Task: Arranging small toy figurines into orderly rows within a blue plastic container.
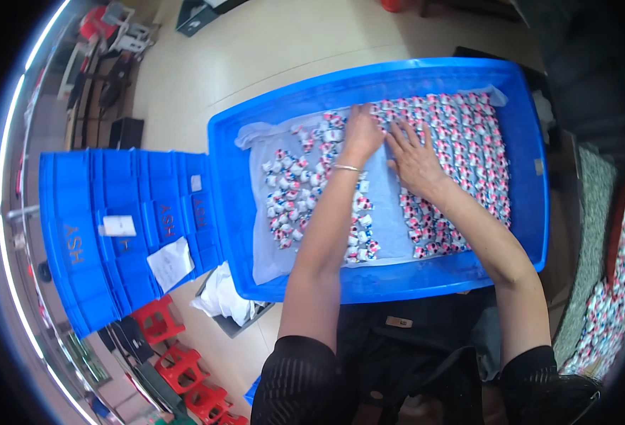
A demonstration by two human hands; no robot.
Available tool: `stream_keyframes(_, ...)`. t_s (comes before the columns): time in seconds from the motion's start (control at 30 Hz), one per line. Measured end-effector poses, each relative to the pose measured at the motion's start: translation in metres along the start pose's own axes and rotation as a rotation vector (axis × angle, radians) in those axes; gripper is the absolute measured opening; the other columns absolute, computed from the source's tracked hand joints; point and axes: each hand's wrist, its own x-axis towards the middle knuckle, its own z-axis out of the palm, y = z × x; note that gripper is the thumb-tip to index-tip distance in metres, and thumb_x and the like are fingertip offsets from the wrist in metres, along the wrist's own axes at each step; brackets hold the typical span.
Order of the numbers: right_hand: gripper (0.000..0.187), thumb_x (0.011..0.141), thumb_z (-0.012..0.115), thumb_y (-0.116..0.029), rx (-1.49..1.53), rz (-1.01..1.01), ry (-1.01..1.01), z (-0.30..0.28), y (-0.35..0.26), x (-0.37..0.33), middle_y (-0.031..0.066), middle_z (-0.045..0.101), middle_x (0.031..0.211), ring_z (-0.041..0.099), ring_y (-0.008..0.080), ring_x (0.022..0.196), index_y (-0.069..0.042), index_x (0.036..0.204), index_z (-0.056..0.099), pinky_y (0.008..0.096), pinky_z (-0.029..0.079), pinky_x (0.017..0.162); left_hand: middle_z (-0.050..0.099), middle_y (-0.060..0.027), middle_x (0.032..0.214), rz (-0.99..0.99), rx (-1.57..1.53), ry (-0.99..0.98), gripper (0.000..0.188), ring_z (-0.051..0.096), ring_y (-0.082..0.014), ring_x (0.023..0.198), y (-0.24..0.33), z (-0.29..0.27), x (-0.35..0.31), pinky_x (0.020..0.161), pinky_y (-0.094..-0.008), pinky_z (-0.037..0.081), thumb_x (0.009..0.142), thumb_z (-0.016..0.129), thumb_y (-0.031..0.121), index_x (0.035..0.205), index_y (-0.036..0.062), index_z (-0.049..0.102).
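Note:
A large blue plastic crate (390,283) lined with thin white sheeting (387,177) lies before me. Small white, pink and blue figurines (461,156) stand in tight rows over its right part. Looser figurines (287,191) of the same kind lie jumbled on the left. My left hand (362,133) reaches to the crate's far side, its fingers bent down and drawn together among the figurines; what they pinch is hidden. My right hand (417,159) rests palm down at the left edge of the rows, fingers stretched and apart.
Stacked blue crates (128,227) with paper labels stand against the left side. Red stools (181,365) and a bin with white sheeting (224,297) are at lower left. More figurines (610,312) lie heaped at the far right, beside a grey textured surface (588,212).

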Motion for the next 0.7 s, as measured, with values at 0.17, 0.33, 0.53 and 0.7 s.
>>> stream_keyframes(0.17,0.054,0.091,0.057,-0.031,0.037,-0.033,0.092,-0.009,0.007,-0.014,0.0155,0.033,0.153,0.02,0.0318,0.146,-0.001,0.136,0.048,0.0595,0.013,0.115,0.06,-0.023,0.108,-0.055,-0.103,0.18,0.033,0.057,-0.0369,0.106,-0.017,-0.052,0.0,0.091,-0.0448,0.048,0.078,0.06,0.005,0.11,0.0004,0.063)
stream_keyframes(0.33,0.052,0.093,0.056,-0.031,0.024,-0.032,0.064,-0.011,0.013,-0.033,0.0161,0.034,0.151,0.022,0.0312,0.145,-0.001,0.135,0.049,0.0603,0.013,0.114,0.061,-0.0196,0.105,0.209,0.318,-0.174,0.028,0.06,-0.0373,0.095,-0.004,-0.053,-0.005,0.086,-0.0441,0.051,0.076,0.063,0.007,0.104,0.0046,0.067)
stream_keyframes(0.53,0.052,0.092,0.057,-0.029,0.091,-0.044,0.048,-0.02,-0.003,-0.038,0.0164,0.033,0.151,0.02,0.0326,0.145,0.0,0.135,0.049,0.0605,0.012,0.114,0.06,-0.0245,0.103,-0.006,0.433,-0.207,0.023,0.063,-0.042,0.091,-0.006,-0.045,0.007,0.08,-0.0487,0.053,0.072,0.063,0.0,0.094,-0.0009,0.067)
stream_keyframes(0.7,0.05,0.092,0.057,-0.029,0.112,-0.026,0.069,-0.016,0.001,-0.044,0.0169,0.032,0.152,0.02,0.0336,0.145,-0.001,0.134,0.05,0.0616,0.014,0.113,0.059,-0.0247,0.102,0.062,0.495,-0.287,0.021,0.064,-0.0434,0.088,-0.004,-0.049,0.009,0.078,-0.0489,0.053,0.074,0.06,-0.002,0.094,-0.0002,0.064)
